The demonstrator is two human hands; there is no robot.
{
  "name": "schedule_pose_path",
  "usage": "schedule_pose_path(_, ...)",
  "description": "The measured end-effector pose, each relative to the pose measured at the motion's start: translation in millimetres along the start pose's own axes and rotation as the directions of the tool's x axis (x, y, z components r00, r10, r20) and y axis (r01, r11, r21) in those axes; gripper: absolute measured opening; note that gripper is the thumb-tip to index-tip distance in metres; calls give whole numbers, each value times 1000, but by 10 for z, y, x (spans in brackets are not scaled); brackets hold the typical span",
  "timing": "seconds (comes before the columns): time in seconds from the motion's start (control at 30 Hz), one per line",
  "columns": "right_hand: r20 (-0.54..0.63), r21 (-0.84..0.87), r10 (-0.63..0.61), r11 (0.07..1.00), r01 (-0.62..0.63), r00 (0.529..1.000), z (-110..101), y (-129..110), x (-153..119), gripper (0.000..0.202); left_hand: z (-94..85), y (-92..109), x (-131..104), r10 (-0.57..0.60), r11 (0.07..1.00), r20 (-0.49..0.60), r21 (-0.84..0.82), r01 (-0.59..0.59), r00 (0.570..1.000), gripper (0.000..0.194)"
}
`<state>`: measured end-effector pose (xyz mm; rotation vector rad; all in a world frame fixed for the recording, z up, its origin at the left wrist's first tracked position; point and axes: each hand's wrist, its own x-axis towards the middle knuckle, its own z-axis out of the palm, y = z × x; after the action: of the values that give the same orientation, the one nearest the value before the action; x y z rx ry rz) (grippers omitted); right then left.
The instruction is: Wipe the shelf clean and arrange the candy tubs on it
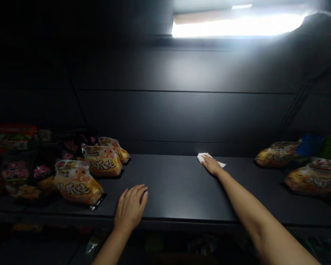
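On the dark grey shelf (171, 187), my right hand (211, 165) is stretched far back and presses a white cloth or tissue (203, 156) flat against the surface, near the back panel. The cloth sticks out past the fingers and to the right of the hand. My left hand (131, 207) rests at the shelf's front edge with its fingers extended and the thumb apart, holding nothing. Left of it stands a yellow snack bag (77, 184), close to the wrist but not touching.
More snack bags (103, 161) crowd the left side, with dark and red packs (19, 173) beyond. Yellow bags (314, 176) and a blue pack (309, 144) stand at the right. A bright lamp (237, 27) hangs above. Dim goods (202, 244) lie on the shelf below.
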<state>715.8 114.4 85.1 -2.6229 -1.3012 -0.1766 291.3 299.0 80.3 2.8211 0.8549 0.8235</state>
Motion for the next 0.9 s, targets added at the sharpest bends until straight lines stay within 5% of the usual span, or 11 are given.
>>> schedule_pose_path(0.2, -52, -54, 281, 957, -284, 958, -322, 916, -709, 53, -24, 31, 9, -2, 1000, 3, 14, 1, 1000, 30)
schedule_pose_path(0.3, -63, -77, 351, 932, -355, 934, -366, 1028, -994, 54, 0, 29, 3, -3, 1000, -14, 16, 3, 1000, 30)
schedule_pose_path(0.4, -60, -103, 379, 918, -383, 923, -315, 866, -1157, 55, 31, 19, -12, -4, 1000, -48, 12, 5, 999, 32)
schedule_pose_path(0.53, -47, -103, 188, 976, -192, 981, -182, 145, -1201, 55, 42, 1, -48, 2, 1000, -160, -5, -3, 987, 39)
schedule_pose_path(0.67, 17, 32, -99, 995, 98, 995, -31, -1086, -1104, 54, 2, -5, -96, -1, 999, -229, -40, -8, 974, 44)
schedule_pose_path(0.8, 8, 157, -379, 914, 373, 925, 132, -2438, -992, 52, -29, -32, -138, -23, 997, -285, -75, 2, 958, 49)
schedule_pose_path(0.9, 21, 192, -540, 828, 527, 841, 205, -3215, -975, 51, -20, -92, -169, -26, 995, -343, -100, -9, 939, 52)
